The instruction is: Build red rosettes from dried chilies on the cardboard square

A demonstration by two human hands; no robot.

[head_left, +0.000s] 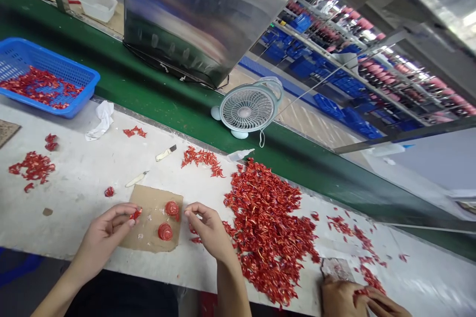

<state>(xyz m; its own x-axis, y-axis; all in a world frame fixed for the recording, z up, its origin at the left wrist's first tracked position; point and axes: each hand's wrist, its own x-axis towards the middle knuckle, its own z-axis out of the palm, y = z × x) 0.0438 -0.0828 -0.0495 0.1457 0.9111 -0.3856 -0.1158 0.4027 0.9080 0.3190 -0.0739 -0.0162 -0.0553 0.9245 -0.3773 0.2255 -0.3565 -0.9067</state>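
While the left hand [104,237] pinches a small red piece [136,214] between thumb and fingertips, the right hand [210,232] sits just right of a square of brown cardboard [150,225], fingers curled and tips drawn together. Can't tell if the right hand holds anything, maybe a tiny scrap. The red piece is right over the cardboard's left edge. Two round red rosettes [171,208] [165,231] stand on the cardboard, apart from each other, with small pale bits scattered near them.

Next to the right hand lies a big heap of red shreds [267,230], possibly ribbon or plastic, material unclear from here. Smaller red clumps [33,167] lie on the left of the white worktop [74,193], and another [203,159] lies above the cardboard. Two craft knives [166,152] [136,179] lie on the worktop near a crumpled white cloth [100,120] and a small white squeeze bottle [240,155]. A blue plastic basket [48,57] holding more red shreds sits at far left on a green conveyor belt [174,109].

At bottom right, another person's hand [344,299] touches red shreds beside a scrap of card. A pale desk fan [247,108] stands beyond the belt, in front of shelves with blue crates [327,64].
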